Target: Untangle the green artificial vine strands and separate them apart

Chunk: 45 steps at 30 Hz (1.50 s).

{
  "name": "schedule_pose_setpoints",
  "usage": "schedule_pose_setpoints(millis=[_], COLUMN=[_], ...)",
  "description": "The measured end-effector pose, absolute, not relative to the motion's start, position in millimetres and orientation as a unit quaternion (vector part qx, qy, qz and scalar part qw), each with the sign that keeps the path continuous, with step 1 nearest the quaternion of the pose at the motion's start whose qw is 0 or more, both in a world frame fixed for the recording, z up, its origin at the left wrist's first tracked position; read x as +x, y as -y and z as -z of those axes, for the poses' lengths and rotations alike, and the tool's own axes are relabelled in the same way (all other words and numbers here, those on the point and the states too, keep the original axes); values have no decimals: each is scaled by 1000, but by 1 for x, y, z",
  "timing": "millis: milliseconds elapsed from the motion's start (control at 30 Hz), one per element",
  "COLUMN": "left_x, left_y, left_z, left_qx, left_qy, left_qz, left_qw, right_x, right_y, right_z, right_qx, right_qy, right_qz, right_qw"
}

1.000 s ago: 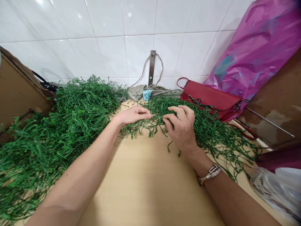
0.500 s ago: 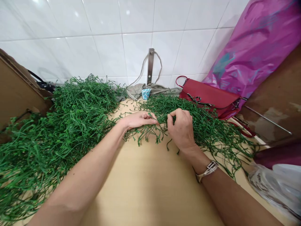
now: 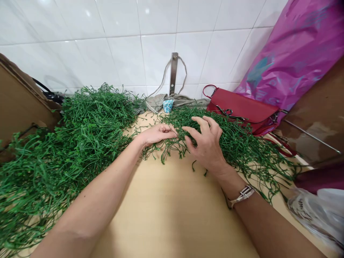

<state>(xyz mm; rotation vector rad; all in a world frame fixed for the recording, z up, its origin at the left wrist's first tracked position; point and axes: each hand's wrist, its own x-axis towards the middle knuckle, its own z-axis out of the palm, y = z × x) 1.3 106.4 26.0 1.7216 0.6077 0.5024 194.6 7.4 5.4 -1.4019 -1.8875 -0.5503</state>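
Note:
My left hand (image 3: 160,134) is closed in a pinch, thumb against fingers, on a thin green stem that is mostly hidden by the fingertips. It rests low, just above the table. To its right, my right hand (image 3: 205,143) has its fingers apart and curved, with nothing visible in them. It hovers over the near edge of a pile of green artificial stems (image 3: 242,147) with small forked tips. Several loose stems hang or lie below my fingertips. Another, larger heap of green stems (image 3: 88,132) spreads along my left forearm.
Behind the piles stands a white tiled wall (image 3: 120,61) with a metal bracket (image 3: 173,73). A small blue-and-white cup (image 3: 168,105) sits by a grey cloth. On the right are a red handbag (image 3: 242,107), a purple bag (image 3: 301,53) and clear plastic (image 3: 309,211). Cardboard (image 3: 24,104) stands left.
The right hand has opened from a closed pinch, its fingers now spread. My left hand keeps its pinch and has barely shifted. The view has moved slightly.

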Motion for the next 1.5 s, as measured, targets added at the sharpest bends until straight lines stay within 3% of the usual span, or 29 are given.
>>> schedule_pose_setpoints(millis=[367,667,933,1167,1367,1500], left_x=[-1,8,8,-6,-2,6], left_y=[-107,-96,-100,-109,-110,-104], left_z=[-24,-32,-24,-13,-5,-9], left_qx=[777,767,707,649,614,616], left_qy=[-284,-267,-257,-293,-317,-307], left_qz=[-180,-162,-204,-235,-291,-299], left_qw=[532,561,627,661,661,661], right_x=[197,195,193,258,222,197], right_y=[-8,-14,-16,-21,-13,-15], right_z=[-2,4,-4,-20,-18,-7], right_qx=[-582,-641,-631,-752,-655,-542], right_qy=[718,664,674,499,587,683], right_qz=[214,161,217,180,243,128], right_qw=[317,350,319,391,411,473])
